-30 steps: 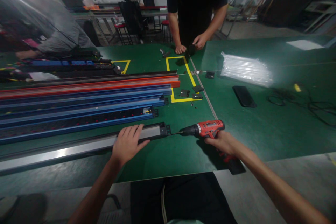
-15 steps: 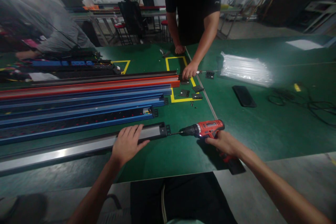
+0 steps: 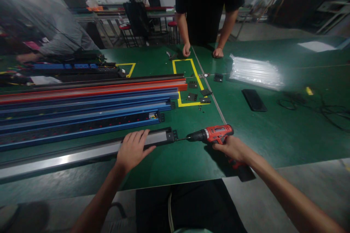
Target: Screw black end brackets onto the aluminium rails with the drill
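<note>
A long black bar with a silver face [image 3: 90, 153] lies along the near side of the green table, with a small black end piece [image 3: 175, 135] at its right end. My left hand [image 3: 133, 150] rests over this bar near that end, fingers wrapped across its top. In my right hand [image 3: 235, 150] is a red and black power drill [image 3: 218, 133], held by its handle. Its long bit [image 3: 182, 138] points left and its tip meets the end piece.
Blue profiles [image 3: 136, 108] and a red profile [image 3: 136, 86] lie beyond the bar. Small black plates [image 3: 192, 97], a black phone-like slab [image 3: 254, 100] and wrapped clear tubes [image 3: 255, 71] are on the green table [image 3: 273, 134]. A person's hands [image 3: 218, 52] rest across it.
The person across the table has drawn a hand back from the small black plates to the table's far edge and shifted right. My hands and the drill look almost unmoved.
</note>
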The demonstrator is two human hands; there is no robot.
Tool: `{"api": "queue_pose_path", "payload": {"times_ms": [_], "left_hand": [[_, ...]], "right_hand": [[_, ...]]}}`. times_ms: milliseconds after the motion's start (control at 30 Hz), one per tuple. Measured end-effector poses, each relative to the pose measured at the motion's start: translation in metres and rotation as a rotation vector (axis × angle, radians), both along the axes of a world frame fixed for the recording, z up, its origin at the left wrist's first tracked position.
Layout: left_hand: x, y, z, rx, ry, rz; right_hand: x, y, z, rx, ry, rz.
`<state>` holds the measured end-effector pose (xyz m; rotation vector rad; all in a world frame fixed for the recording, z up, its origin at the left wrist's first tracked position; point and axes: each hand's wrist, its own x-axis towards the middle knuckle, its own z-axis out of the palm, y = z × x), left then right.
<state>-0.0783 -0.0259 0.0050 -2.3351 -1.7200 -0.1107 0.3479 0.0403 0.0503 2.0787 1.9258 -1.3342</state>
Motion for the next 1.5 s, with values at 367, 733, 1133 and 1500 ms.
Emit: {"api": "queue_pose_path", "payload": {"times_ms": [367, 733, 1133, 1500], "left_hand": [[-0.0011, 0.0004, -0.0008, 0.005, -0.012, 0.002], [-0.0016, -0.001, -0.0061, 0.025, 0.002, 0.004], [-0.0014, -0.0012, -0.0056, 0.031, 0.006, -0.004], [-0.0005, -0.0009, -0.0027, -0.004, -0.024, 0.014]], "right_hand": [[-0.0006, -0.0006, 0.0028, -0.019, 0.005, 0.003], [-0.0003, -0.0008, -0.003, 0.034, 0.02, 0.002], [0.001, -0.0002, -0.0005, 0.034, 0.046, 0.025], [0.0, 0.0003, -0.0011, 0.045, 0.026, 0.036]]}}
